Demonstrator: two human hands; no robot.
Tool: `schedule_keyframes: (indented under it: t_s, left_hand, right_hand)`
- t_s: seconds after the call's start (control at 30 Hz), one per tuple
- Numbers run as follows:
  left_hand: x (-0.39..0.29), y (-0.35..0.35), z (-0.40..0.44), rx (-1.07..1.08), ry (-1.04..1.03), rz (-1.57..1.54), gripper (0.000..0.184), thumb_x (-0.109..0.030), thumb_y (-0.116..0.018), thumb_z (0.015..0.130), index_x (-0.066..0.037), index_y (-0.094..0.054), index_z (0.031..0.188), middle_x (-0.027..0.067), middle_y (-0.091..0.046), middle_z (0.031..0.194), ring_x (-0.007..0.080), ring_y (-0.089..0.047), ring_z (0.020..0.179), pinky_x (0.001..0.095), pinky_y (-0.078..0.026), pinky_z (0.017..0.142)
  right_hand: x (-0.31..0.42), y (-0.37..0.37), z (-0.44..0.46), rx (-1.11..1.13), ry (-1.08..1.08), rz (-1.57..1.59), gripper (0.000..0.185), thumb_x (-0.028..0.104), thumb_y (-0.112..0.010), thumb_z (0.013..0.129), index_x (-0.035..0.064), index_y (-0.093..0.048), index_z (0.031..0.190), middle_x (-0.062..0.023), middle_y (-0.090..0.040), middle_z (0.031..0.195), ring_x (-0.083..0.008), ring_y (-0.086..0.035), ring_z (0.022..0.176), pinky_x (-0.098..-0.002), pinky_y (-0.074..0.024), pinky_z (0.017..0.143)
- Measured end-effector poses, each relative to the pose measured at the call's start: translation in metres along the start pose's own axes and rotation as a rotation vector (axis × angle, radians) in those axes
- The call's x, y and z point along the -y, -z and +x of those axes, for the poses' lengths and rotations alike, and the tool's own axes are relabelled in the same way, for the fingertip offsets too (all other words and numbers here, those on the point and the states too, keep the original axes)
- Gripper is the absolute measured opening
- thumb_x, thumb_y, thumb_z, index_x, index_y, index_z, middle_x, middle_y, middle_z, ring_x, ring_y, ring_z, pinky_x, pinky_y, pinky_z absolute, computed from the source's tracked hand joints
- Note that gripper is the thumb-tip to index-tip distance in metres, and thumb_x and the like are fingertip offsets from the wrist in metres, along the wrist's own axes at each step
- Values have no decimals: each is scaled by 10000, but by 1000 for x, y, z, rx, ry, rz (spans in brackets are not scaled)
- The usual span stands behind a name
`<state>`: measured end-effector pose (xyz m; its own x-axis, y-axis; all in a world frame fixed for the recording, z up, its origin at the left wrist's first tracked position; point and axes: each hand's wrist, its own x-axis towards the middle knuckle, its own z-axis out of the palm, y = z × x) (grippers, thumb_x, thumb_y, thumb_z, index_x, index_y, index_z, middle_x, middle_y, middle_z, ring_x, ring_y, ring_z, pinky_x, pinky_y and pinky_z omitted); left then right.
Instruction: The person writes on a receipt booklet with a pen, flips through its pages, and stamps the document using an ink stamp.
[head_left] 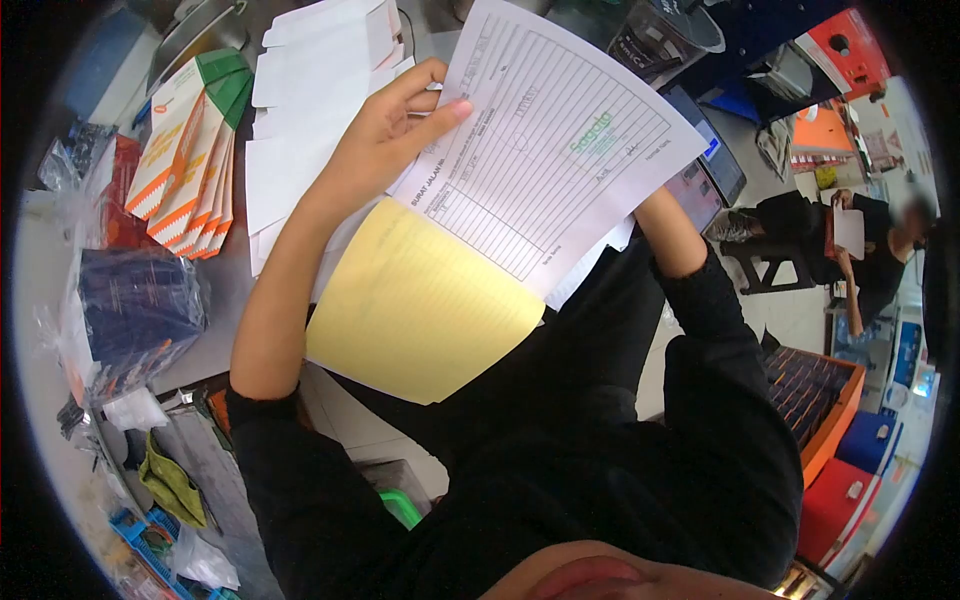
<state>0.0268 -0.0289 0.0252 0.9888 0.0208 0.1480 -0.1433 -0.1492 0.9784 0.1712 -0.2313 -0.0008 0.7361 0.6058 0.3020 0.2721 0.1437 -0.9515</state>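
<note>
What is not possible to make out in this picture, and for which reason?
Head view:
- Right hand: hidden behind the SURAT JALAN form.
- Handwriting: too small and blurred.
- White sheet held by the co-worker: too small to read.
- Green object: partly covered by black clothing.

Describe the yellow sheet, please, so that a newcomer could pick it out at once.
Start at the person's black-clad lap. Above it in the picture, the left hand holds a printed white form; the yellow sheet adjoins that form's lower left edge. It is the one yellow page among white papers.
</note>
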Motion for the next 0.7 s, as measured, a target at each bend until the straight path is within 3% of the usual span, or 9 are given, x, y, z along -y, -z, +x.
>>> schedule_keyframes:
  t_s: [0.07, 0.17, 0.27, 0.33, 0.43, 0.47, 0.5, 0.7]
  left_hand:
    - [1, 1, 0, 10, -16, -8, 224, -248, -598, 1000, -76, -584, 1142, 139, -746, 969, 156, -728, 841, 270, -564, 780]
    - [1, 2, -1, 5, 16, 15, 335, -242, -609, 994, -59, -563, 1271, 137, -735, 1025, 149, -717, 887, 273, -561, 797]
    - [8, 6, -1, 12, -79, -21, 470, -203, -632, 973, -37, -510, 1396, 133, -710, 1111, 173, -689, 984, 302, -536, 870]
    - [19, 25, -1, 211, -132, -19, 514, -158, -644, 953, -26, -490, 1426, 127, -689, 1158, 192, -661, 1041, 321, -507, 917]
    - [23, 31, -1, 294, -112, -74, 354, -192, -655, 921, -50, -534, 1221, 123, -690, 1112, 227, -649, 1061, 378, -474, 975]
    - [22, 30, -1, 281, -142, -7, 225, -266, -641, 932, -98, -543, 1047, 133, -716, 1026, 248, -684, 1009, 411, -495, 961]
    - [21, 29, -1, 268, -172, 60, 219, -339, -627, 943, -146, -552, 872, 144, -742, 939, 268, -718, 957, 443, -516, 948]
    - [17, 37, -1, 366, -118, -31, 265, -352, -625, 934, -116, -516, 879, 181, -726, 892, 343, -704, 981, 508, -498, 975]
  right_hand:
    - [0, 1, -1, -1, -3, 0, 337, 230, -705, 913, 41, -566, 670, 42, -548, 606, -24, -495, 551, -212, -385, 512]
    - [1, 1, -1, 3, -5, 4, 338, 230, -704, 913, 40, -566, 670, 42, -549, 607, -25, -494, 554, -213, -388, 516]
    - [8, -4, 0, -13, -23, -61, 339, 231, -703, 913, 38, -566, 670, 42, -550, 608, -25, -494, 557, -214, -391, 520]
    - [18, -11, -1, -69, -60, -226, 345, 232, -703, 912, 36, -563, 666, 40, -551, 608, -24, -496, 561, -215, -393, 523]
    - [14, -8, 0, -74, -24, -234, 347, 227, -707, 907, 32, -560, 660, 36, -547, 604, -25, -492, 561, -216, -389, 524]
    - [15, -8, 0, -82, -45, -202, 344, 225, -704, 907, 31, -560, 662, 32, -546, 603, -26, -495, 565, -219, -386, 523]
    - [16, -9, -1, -89, -40, -212, 341, 222, -704, 907, 30, -560, 664, 32, -548, 604, -27, -495, 568, -219, -386, 526]
    - [17, -10, -1, -53, 47, -250, 328, 224, -705, 913, 42, -569, 677, 34, -557, 606, -22, -479, 562, -211, -366, 516]
